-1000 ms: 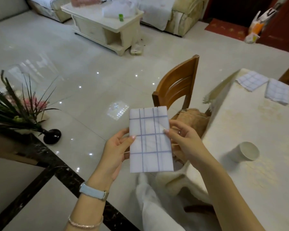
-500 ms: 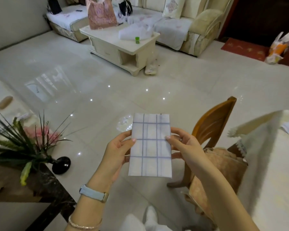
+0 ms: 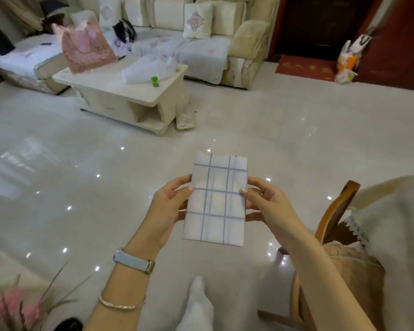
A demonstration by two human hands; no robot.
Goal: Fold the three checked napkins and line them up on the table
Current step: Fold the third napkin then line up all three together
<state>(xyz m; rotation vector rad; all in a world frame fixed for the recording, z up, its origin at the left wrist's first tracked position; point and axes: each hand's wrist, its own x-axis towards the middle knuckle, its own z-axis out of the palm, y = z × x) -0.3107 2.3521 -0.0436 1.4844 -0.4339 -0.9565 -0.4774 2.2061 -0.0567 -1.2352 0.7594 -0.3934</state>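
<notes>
A white napkin with blue checks (image 3: 216,199), folded into a tall narrow rectangle, hangs upright in the air in front of me above the floor. My left hand (image 3: 170,206) pinches its left edge with thumb in front and fingers behind. My right hand (image 3: 264,203) pinches the right edge the same way. The table with its cream cloth (image 3: 397,225) shows only as a corner at the right edge. The other two napkins are out of view.
A wooden chair (image 3: 332,218) with a brown cushion stands beside the table corner, right of my hands. My white-socked foot (image 3: 197,306) is below. Pink flowers (image 3: 7,306) sit bottom left. A coffee table (image 3: 129,96) and sofa stand far across the shiny tiled floor.
My view has swung left and up, away from the table: the cup and two napkins on it have left the frame. Both hands keep the same pinch on the folded napkin.
</notes>
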